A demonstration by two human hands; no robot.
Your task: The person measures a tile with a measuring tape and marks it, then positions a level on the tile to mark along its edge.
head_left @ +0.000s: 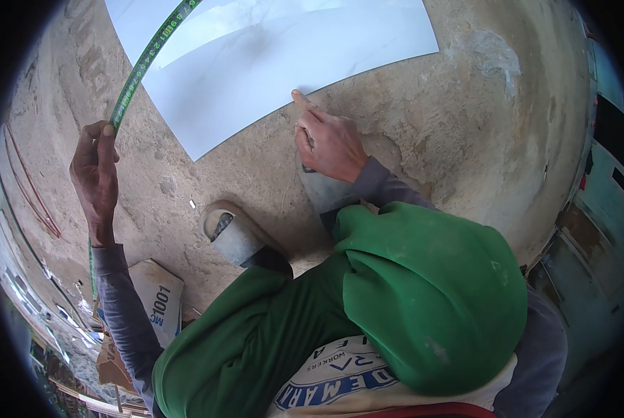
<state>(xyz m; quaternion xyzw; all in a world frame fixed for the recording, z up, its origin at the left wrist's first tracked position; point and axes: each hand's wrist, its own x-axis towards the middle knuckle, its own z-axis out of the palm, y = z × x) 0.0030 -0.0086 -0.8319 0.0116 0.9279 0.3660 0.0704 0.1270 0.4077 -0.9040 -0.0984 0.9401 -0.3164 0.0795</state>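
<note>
Closest to my camera, green trousers [434, 299] fill the lower middle, knees bent. From the left, I see red cord [36, 188] on the dusty floor [458, 132], then the left hand [96, 167], thumb and fingers pinching a green measuring tape [140, 70]. The tape runs up from that grip across the left side of a glossy white slab [256, 83] and out of view; a green strip shows again below the hand. The slab lies on the floor, its near corner pointing toward the grey sandals [239, 237]. Farther right, the right hand [333, 143] has its index finger stretched to the slab's near edge, the others curled; I can't tell whether they close around anything. Crumpled clear plastic [493, 59] lies right of the slab. To measure well, I would draw the tape taut and lay it flat along the slab, since any bow could spoil the reading, and use that fingertip as a steady marker.
</note>
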